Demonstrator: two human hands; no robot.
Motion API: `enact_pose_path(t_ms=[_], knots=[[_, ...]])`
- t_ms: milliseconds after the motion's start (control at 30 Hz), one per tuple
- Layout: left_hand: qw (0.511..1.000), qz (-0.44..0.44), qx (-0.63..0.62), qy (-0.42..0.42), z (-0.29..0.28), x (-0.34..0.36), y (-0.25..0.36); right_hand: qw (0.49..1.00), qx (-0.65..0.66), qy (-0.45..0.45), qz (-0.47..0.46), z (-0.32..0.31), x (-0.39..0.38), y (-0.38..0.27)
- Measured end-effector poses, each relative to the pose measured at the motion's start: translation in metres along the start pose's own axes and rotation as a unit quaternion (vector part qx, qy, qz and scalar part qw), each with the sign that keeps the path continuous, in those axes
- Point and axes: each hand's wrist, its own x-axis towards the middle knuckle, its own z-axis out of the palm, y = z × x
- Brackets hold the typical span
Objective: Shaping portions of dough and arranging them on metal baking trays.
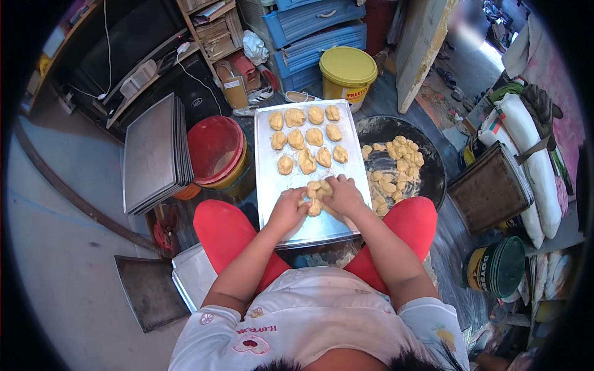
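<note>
A metal baking tray (272,191) lies before me across my knees. Over its near part, my left hand (288,210) and my right hand (344,195) have their fingers curled round a cluster of small dough pieces (315,196), one from each side. Some of the dough is hidden behind the fingers. Beyond them, rows of lumpy dough mounds (307,161) rest on the tray. To the right of the tray stands a wide black basin (437,167), holding many loose dough pieces (402,161) and a dusting of flour.
Left of the tray are a red tub (213,145) and a leaning stack of metal trays (154,154). A yellow lidded bucket (348,68) stands behind the basin, near blue drawers (318,28). At right are dark trays (492,188), white sacks (526,161) and a green bucket (498,267).
</note>
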Motion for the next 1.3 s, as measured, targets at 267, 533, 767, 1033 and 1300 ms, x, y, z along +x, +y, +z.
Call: enact_pose_path(t_ms=[267, 533, 767, 1033, 1300], knots=[[0.991, -0.081, -0.016, 0.105, -0.017, 0.004, -0.016, 0.995, 0.071, -0.046, -0.048, 0.006, -0.01, -0.004], [0.978, -0.041, 0.093, 0.184, -0.013, 0.057, -0.037, 0.985, 0.032, 0.158, -0.061, -0.009, 0.039, 0.016], [0.975, -0.069, 0.094, 0.191, -0.011, 0.063, -0.046, 0.973, -0.059, 0.201, -0.091, 0.028, 0.059, -0.002], [0.972, -0.054, 0.075, 0.215, -0.013, 0.06, -0.051, 0.989, -0.05, 0.099, -0.102, 0.015, 0.057, -0.019], [0.96, 0.068, 0.187, 0.199, -0.007, 0.068, -0.009, 0.976, -0.048, 0.208, -0.049, 0.004, 0.065, 0.008]])
